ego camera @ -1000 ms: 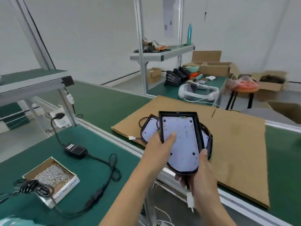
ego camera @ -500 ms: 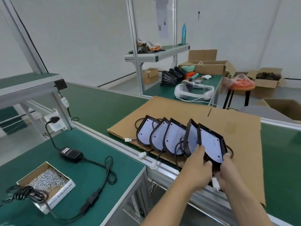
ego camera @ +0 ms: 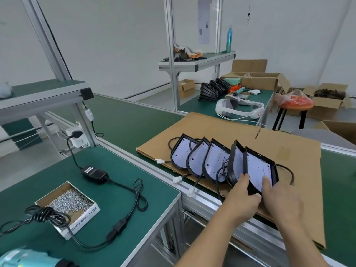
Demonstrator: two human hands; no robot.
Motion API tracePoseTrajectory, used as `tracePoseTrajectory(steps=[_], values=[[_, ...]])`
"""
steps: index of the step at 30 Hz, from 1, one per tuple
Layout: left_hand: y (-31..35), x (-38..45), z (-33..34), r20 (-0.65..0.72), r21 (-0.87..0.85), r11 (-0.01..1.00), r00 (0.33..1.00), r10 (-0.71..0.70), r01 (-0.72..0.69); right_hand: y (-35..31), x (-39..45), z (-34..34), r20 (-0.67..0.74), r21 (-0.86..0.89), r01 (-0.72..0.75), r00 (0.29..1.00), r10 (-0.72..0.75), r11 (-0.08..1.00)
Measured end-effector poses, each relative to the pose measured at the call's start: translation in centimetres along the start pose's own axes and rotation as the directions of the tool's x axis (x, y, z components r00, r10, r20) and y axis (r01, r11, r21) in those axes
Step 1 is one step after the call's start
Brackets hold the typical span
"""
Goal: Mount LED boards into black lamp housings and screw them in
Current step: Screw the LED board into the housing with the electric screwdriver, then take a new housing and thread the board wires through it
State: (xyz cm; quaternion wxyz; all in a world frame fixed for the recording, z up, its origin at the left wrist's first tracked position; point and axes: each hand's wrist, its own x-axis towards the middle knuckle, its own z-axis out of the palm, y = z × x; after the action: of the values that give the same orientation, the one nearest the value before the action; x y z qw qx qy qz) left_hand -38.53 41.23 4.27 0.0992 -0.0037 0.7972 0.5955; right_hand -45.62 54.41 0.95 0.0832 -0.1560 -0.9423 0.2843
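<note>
Head view: a person's left hand (ego camera: 243, 197) and right hand (ego camera: 279, 197) meet at the near, rounded end of a black lamp housing (ego camera: 260, 170), the last in a row of five lying on a sheet of cardboard (ego camera: 300, 147). The left thumb lies on the housing's left rim with the other left fingers (ego camera: 252, 199) curled under its near end; the right thumb presses flat on the white LED board (ego camera: 257, 167) seated inside it, and the rest of the right fingers are hidden beneath. The housing's long axis runs from the hands away toward the cardboard's far edge, its rounded end nearest the person and its squared end farthest, its face tilted up. The four other housings (ego camera: 200, 157) overlap like fallen tiles to its left on the cardboard, their rounded ends likewise toward the near edge, black cables (ego camera: 217, 182) with white plugs trailing off that edge onto the aluminium rail. Left of the cardboard, on a green desk (ego camera: 134, 205), sit an open box of screws (ego camera: 68, 200) and a black power adapter (ego camera: 94, 173) with its looped cord.
</note>
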Motion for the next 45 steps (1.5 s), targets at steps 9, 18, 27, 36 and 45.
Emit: tracePoseTrajectory(steps=[9,18,27,36,45], values=[[-1.5,-6.0,-3.1,-0.128,0.016,0.995,0.986,0.104,-0.103,0.5,-1.8,-0.9,-0.009,-0.103,0.022,1.0,-0.023,0.994],[-5.2,-21.7,-11.9,-0.745,-0.001,0.987,0.659,0.106,-0.159,-8.7,-12.9,1.5,-0.261,0.318,0.527,0.848,-0.462,0.788],[-15.0,-40.2,-21.1,-0.991,-0.117,0.983,0.047,-0.125,0.14,-19.8,-36.5,8.0,0.067,0.828,0.517,0.294,-0.953,0.218],[-21.3,-44.2,-27.2,-0.975,-0.217,0.88,-0.062,-0.211,0.422,-25.1,-48.7,15.7,0.438,0.723,0.638,-0.128,-0.89,0.265],[-22.6,-44.8,-27.5,-0.982,-0.182,0.919,-0.117,-0.15,0.349,-37.7,-56.0,19.4,0.499,0.749,0.601,-0.232,-0.835,0.28]])
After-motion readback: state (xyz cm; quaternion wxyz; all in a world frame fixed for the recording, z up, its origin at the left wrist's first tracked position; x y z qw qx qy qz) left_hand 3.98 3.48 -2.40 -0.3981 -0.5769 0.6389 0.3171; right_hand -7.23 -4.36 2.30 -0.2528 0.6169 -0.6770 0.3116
